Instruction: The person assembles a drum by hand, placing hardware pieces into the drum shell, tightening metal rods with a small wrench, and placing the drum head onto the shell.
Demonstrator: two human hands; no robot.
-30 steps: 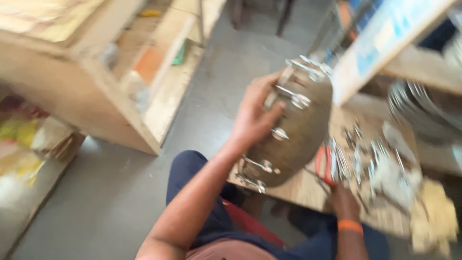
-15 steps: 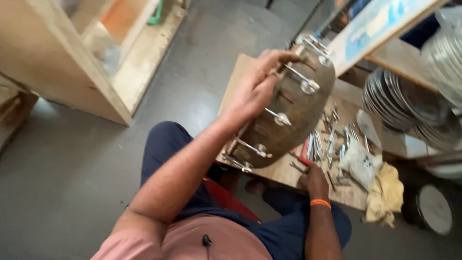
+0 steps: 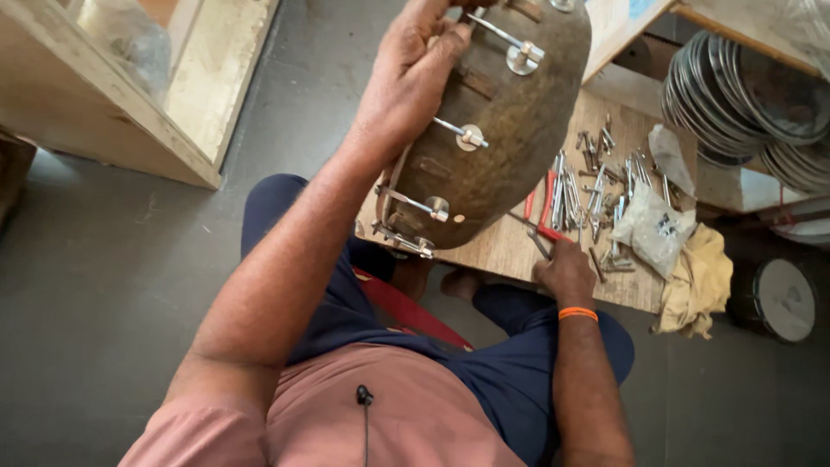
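— Drum shell (image 3: 506,130) sits higher and nearer the lens than half a second ago; my left hand (image 3: 411,73) clamps its rim.
— Right hand (image 3: 566,272)?
— On the board (image 3: 501,251), by red-handled pliers (image 3: 546,207); whether its fingers close, I cannot tell.

Bare concrete floor (image 3: 130,259) at nine o'clock gives free passage. Scattered bolts (image 3: 596,190) crowd the low board (image 3: 501,251) at three o'clock; stacked metal rings (image 3: 735,95) block two o'clock.
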